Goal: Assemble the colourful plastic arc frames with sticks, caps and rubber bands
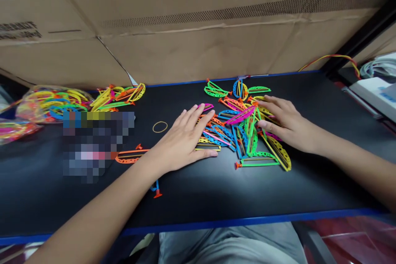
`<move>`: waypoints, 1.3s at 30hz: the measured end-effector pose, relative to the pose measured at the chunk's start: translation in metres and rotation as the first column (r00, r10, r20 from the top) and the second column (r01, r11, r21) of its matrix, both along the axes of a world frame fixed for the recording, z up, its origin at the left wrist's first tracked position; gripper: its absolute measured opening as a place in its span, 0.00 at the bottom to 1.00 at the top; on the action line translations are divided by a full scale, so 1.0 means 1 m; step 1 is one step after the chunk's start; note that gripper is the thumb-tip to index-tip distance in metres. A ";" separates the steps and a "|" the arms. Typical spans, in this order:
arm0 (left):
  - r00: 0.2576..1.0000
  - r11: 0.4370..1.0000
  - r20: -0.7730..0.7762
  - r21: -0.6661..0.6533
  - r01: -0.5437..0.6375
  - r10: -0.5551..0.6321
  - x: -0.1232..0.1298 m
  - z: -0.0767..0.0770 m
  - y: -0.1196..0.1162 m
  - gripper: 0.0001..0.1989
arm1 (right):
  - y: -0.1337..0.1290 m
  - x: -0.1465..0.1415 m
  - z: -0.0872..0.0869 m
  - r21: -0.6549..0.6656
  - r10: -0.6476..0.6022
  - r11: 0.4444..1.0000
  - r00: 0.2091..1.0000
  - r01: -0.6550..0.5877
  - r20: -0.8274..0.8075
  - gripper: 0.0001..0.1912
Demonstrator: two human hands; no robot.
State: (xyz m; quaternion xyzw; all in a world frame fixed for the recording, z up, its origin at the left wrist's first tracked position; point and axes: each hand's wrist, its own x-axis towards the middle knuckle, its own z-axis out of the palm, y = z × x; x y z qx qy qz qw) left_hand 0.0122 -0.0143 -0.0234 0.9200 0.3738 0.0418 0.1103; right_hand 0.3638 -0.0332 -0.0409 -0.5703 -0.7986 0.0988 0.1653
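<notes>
A heap of neon plastic toy bows (244, 136) with orange suction tips lies in the middle of the black table (324, 173). My left hand (182, 138) rests flat with spread fingers on the heap's left side. My right hand (286, 121) lies over its right side, fingertips on the pieces. Neither hand visibly grips anything. A tan rubber band (160, 127) lies left of my left fingers. An orange bow (130, 156) sits just beyond my left wrist, and a blue piece with an orange suction tip (157, 189) pokes out below it, partly hidden.
More bows (117, 97) lie at the table's far left, beside a transparent bag of colored bows (52, 103). A pixelated patch (95, 144) hides part of the table. Cardboard (198, 29) stands behind; cables (331, 60) and a white device (374, 90) sit right.
</notes>
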 end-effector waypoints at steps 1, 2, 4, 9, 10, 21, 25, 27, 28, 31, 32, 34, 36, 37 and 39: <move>1.000 1.000 0.009 -0.001 0.005 -0.005 -0.001 0.001 0.000 0.53 | 0.000 0.001 0.001 -0.004 0.001 1.000 1.000 -0.001 -0.006 0.39; 1.000 1.000 0.018 -0.002 0.008 -0.008 -0.003 0.001 0.000 0.53 | 0.000 0.002 0.001 -0.008 0.000 1.000 1.000 0.000 -0.009 0.39; 0.999 1.000 0.033 -0.007 0.009 -0.009 -0.005 0.002 0.001 0.55 | 0.001 0.004 0.002 -0.013 -0.008 1.000 1.000 0.008 0.002 0.40; 1.000 1.000 0.014 -0.010 0.026 -0.026 -0.002 0.001 0.001 0.55 | 0.001 -0.005 -0.003 0.045 -0.007 0.999 0.995 0.002 0.097 0.46; 0.999 0.999 0.007 -0.006 0.032 -0.032 0.000 0.000 0.000 0.53 | 0.000 -0.009 -0.005 0.061 0.000 0.998 0.994 -0.006 0.108 0.46; 0.993 0.997 0.100 -0.053 -0.051 0.056 -0.019 0.014 0.011 0.59 | 0.013 0.032 0.019 -0.230 0.103 0.966 0.993 -0.115 -0.063 0.58; 0.997 0.994 -0.020 -0.076 -0.075 0.074 -0.038 0.010 0.018 0.66 | 0.017 0.068 0.035 -0.463 0.117 0.883 0.991 -0.075 0.063 0.71; 0.995 0.995 -0.068 -0.070 -0.077 0.073 -0.043 0.005 0.019 0.66 | 0.017 0.076 0.037 -0.493 0.164 0.865 0.982 -0.097 0.095 0.75; 0.994 0.995 -0.081 -0.065 -0.075 0.069 -0.043 0.003 0.018 0.65 | 0.017 0.078 0.037 -0.493 0.188 0.862 0.977 -0.114 0.102 0.76; 0.995 0.997 -0.087 -0.051 -0.062 0.057 -0.043 0.002 0.017 0.62 | 0.017 0.080 0.033 -0.471 0.215 0.871 0.970 -0.140 0.109 0.77; 0.995 0.997 -0.086 -0.045 -0.057 0.053 -0.043 0.002 0.017 0.61 | 0.018 0.080 0.030 -0.462 0.215 0.876 0.970 -0.140 0.113 0.77; 0.995 0.998 -0.087 -0.032 -0.049 0.046 -0.043 0.004 0.016 0.60 | 0.019 0.080 0.025 -0.443 0.215 0.886 0.968 -0.138 0.128 0.78; 0.995 0.999 -0.094 -0.017 -0.042 0.041 -0.044 0.004 0.016 0.60 | 0.020 0.080 0.019 -0.417 0.219 0.898 0.964 -0.138 0.152 0.79; 0.995 0.999 -0.097 -0.008 -0.040 0.039 -0.045 0.004 0.015 0.60 | 0.021 0.080 0.017 -0.406 0.219 0.904 0.962 -0.137 0.161 0.80; 0.994 0.999 -0.100 0.011 -0.036 0.037 -0.046 0.003 0.014 0.62 | 0.021 0.081 0.014 -0.398 0.220 0.907 0.961 -0.138 0.167 0.79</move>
